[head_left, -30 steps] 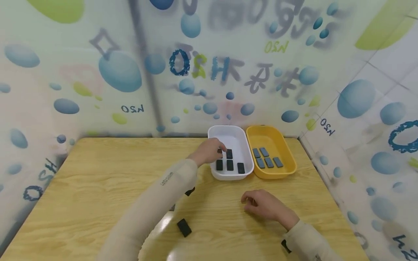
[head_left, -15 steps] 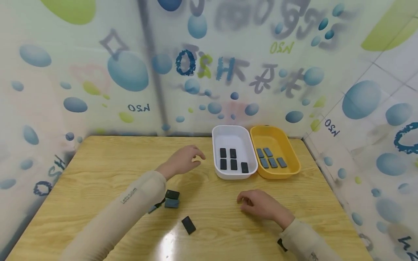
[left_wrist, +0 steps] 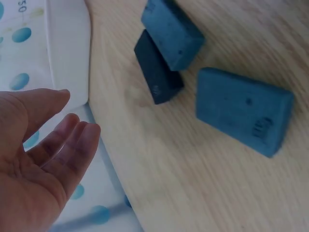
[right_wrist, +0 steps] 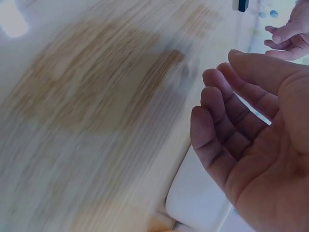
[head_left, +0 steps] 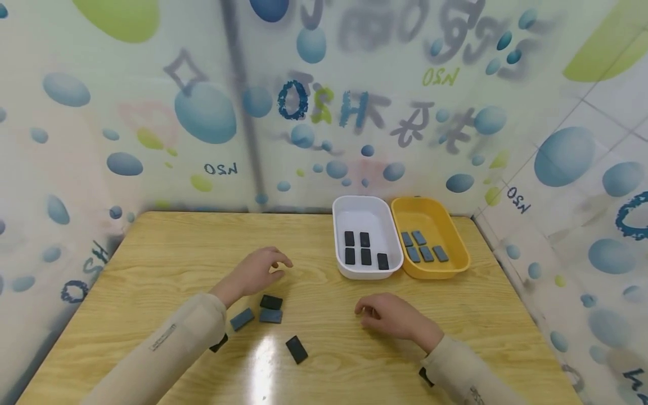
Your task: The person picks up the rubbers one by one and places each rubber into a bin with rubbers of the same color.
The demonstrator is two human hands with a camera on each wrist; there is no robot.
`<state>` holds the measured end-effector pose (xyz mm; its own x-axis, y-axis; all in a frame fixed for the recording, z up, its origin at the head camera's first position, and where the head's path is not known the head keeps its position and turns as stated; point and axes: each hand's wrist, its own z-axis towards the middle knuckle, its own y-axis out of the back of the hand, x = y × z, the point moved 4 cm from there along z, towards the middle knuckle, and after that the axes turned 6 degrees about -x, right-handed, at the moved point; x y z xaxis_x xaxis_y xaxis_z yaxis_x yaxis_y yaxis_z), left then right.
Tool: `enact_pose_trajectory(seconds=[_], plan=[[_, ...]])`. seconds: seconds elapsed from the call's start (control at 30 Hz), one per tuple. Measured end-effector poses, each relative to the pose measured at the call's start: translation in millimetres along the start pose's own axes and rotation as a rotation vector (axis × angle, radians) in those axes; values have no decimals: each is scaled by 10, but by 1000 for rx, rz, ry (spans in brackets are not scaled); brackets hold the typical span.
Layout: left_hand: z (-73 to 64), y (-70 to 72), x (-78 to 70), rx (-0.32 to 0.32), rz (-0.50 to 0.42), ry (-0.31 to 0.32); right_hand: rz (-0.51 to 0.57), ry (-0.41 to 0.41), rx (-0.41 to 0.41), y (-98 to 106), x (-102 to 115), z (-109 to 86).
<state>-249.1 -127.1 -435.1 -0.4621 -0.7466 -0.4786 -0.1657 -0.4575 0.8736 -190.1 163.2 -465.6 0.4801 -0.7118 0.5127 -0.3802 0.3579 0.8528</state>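
Observation:
My left hand (head_left: 255,271) hovers over the table with relaxed fingers and holds nothing. Just below it, a black block (head_left: 271,302) lies against a blue-grey block (head_left: 270,315), both small, flat and eraser-like. Another blue-grey block (head_left: 242,319) lies to their left; in the left wrist view this block (left_wrist: 244,111) bears printed marks. A black block (head_left: 219,343) is partly covered by the left sleeve. Nearer the front lies a separate black block (head_left: 296,349). My right hand (head_left: 395,318), fingers loosely curled around nothing, stays at the right, in front of the bins.
A white bin (head_left: 360,216) at the back right contains several black blocks. Touching its right side is a yellow bin (head_left: 420,211) with several blue-grey blocks. One black block (head_left: 425,377) peeks out beside the right sleeve. A patterned curtain (head_left: 202,185) stands behind the table.
My left hand has withdrawn from the white bin, moving left and toward me above the loose blocks, uncovering several. The right hand has barely shifted. The head view has turned slightly left.

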Motion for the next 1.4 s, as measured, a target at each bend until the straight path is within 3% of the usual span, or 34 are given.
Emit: enact_pose_trajectory(seconds=[0.37, 0.67, 0.87, 1.1, 1.4], plan=[[-208, 10, 267, -32, -20, 75, -39, 44, 25, -106, 193, 186], [-281, 74, 423, -34, -59, 109, -131, 141, 40, -248, 581, 507], [-321, 113, 473, -62, -65, 114, -218, 249, 47, -348, 907, 708], [-331, 113, 446, -62, -119, 113, -339, 430, -58, -559, 1177, 913], [-349, 106, 450, -63, -148, 137, -482, 402, -60, -704, 1280, 1057]])
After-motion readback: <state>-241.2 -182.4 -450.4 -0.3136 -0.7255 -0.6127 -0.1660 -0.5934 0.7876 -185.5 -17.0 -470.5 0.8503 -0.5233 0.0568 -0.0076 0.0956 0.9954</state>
